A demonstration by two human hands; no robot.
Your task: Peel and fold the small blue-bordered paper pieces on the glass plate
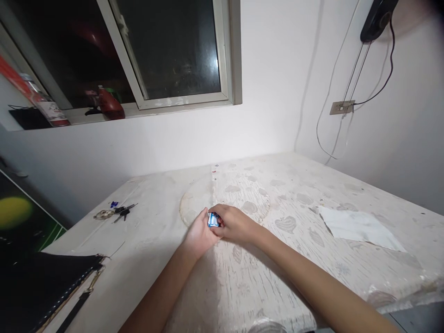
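Nearest, lower left: black pouch [38, 284], zip along its edge, a dark strap [74, 310] beside it. Under my forearms, a pale worktop [149, 263], its covering printed with grey shells and fine streaks, slightly glossy at the front edge. Mid-surface, my right hand [234, 223] is closed in a pinch on a small blue-and-white item [213, 220]. My left hand [199, 235] sits against it, partly open, palm turned inward; its fingers are mostly hidden, so I cannot tell whether they grip too. A brownish ring stain [181, 208] surrounds this spot. To the right, a white sheet [359, 230] lies flat; to the left, a bunch of keys [124, 212].

Beyond: plain white wall [194, 134], meeting another at the right-hand corner. Socket plate [342, 107] there, cords running up to a black device [379, 21]. Upper left, sliding window [173, 46], dark panes; red bottle [111, 104] on its sill.
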